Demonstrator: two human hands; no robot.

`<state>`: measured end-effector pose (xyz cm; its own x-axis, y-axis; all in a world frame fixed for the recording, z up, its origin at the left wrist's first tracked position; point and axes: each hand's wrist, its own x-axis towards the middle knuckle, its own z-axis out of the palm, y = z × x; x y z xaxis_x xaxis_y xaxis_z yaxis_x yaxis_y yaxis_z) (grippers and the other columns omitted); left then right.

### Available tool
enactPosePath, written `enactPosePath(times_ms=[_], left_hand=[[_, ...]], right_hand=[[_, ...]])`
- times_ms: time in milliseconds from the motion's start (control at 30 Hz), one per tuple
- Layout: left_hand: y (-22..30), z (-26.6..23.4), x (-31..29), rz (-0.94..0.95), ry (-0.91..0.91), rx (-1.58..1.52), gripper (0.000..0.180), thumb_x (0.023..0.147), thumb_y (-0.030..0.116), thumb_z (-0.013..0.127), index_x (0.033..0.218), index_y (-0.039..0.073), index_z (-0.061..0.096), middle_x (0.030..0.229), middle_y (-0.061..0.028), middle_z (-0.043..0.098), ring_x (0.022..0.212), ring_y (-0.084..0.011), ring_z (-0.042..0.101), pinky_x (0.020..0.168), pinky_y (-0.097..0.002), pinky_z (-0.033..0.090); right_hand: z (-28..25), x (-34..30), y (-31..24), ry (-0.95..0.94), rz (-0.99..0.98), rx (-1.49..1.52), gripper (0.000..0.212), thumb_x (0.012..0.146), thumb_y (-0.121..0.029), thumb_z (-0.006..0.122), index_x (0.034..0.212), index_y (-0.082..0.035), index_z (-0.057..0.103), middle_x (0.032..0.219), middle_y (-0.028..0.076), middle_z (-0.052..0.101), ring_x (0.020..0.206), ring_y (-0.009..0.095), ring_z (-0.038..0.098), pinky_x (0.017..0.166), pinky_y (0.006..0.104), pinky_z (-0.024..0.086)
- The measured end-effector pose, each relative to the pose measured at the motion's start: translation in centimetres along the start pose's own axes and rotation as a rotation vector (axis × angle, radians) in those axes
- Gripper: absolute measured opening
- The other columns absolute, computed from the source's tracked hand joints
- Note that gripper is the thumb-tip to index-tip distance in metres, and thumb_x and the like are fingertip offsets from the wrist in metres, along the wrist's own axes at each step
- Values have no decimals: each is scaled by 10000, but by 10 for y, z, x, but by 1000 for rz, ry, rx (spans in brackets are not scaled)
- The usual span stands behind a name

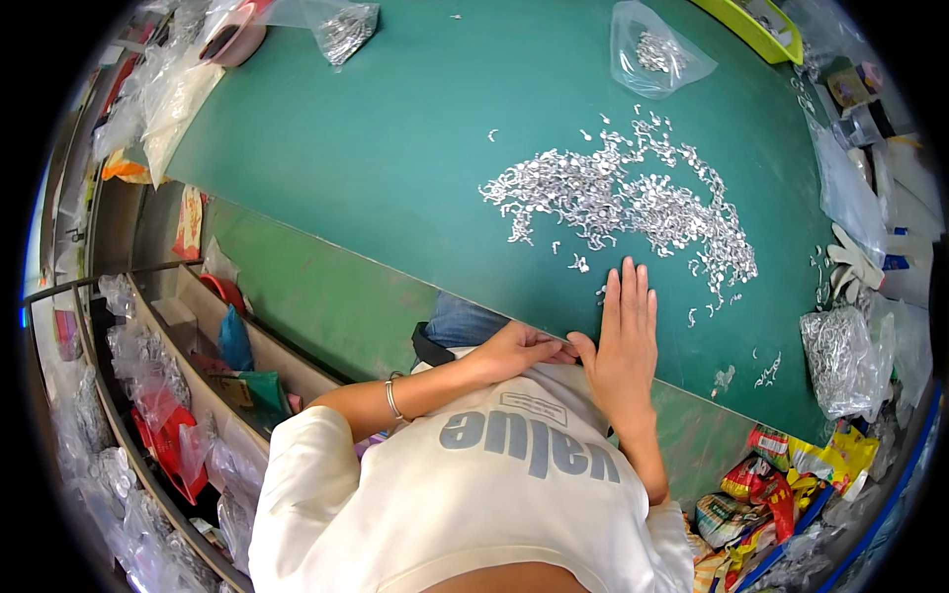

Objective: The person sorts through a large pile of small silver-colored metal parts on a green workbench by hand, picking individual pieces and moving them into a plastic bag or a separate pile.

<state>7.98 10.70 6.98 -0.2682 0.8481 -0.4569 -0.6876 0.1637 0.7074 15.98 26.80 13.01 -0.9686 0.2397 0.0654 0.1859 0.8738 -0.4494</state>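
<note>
On the green table (346, 128) lies a wide spread of small silvery metal pieces (573, 188), many of them hook-shaped. My right hand (623, 331) rests flat at the near edge, fingers stretched out and close together, their tips just short of the pile. One small piece shows beside its fingertips. My left hand (519, 351) is at the table's edge in front of my shirt, its fingers curled with the thumb against them. Its fingertips come close to my right thumb. Whatever the left hand may hold is hidden.
A clear bag (647, 49) of similar pieces lies at the far right, near a yellow-green tray (756, 30). Another filled bag (346, 35) is at the far left. A white glove (852, 262) and a packed bag (840, 361) line the right edge. Compartments with bags (237, 395) stand left.
</note>
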Motion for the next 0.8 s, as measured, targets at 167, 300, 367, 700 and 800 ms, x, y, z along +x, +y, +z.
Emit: enactPosePath(times_ms=[167, 300, 367, 700, 800], left_hand=[[7, -1, -6, 43, 35, 10, 283, 979, 7, 471, 1242, -41, 564, 1149, -139, 653, 1047, -207, 639, 954, -319, 497], [14, -5, -8, -192, 126, -177, 343, 943, -21, 478, 1280, -28, 540, 1209, -147, 625, 1098, -209, 616, 964, -343, 490], [25, -3, -14, -294, 230, -348, 369, 932, -18, 482, 1298, -20, 529, 1256, -150, 600, 1133, -214, 599, 973, -359, 488], [22, -19, -18, -23, 276, -790, 382, 961, 78, 487, 1329, -27, 480, 1311, -151, 557, 1189, -250, 572, 992, -392, 492], [31, -22, -23, 24, 264, -774, 382, 990, 139, 477, 1335, -24, 469, 1310, -164, 559, 1172, -263, 585, 990, -408, 495]], right_hand=[[15, -8, -23, -19, -41, -34, 906, 804, -374, 696, 1451, 90, 264, 1541, 275, 227, 1440, 436, 208, 1142, 550, 215], [29, -1, -33, -83, -96, -32, 924, 774, -376, 713, 1448, 88, 282, 1550, 253, 225, 1449, 401, 214, 1155, 512, 219], [34, 11, -43, -118, -123, -50, 919, 768, -370, 715, 1446, 85, 293, 1554, 240, 226, 1453, 382, 216, 1163, 491, 217], [62, 94, -93, -139, -385, -57, 928, 781, -484, 687, 1424, 84, 334, 1531, 210, 287, 1445, 368, 226, 1163, 508, 206], [71, 115, -100, -117, -429, -60, 938, 787, -507, 668, 1426, 89, 326, 1532, 212, 285, 1445, 372, 222, 1163, 512, 201]])
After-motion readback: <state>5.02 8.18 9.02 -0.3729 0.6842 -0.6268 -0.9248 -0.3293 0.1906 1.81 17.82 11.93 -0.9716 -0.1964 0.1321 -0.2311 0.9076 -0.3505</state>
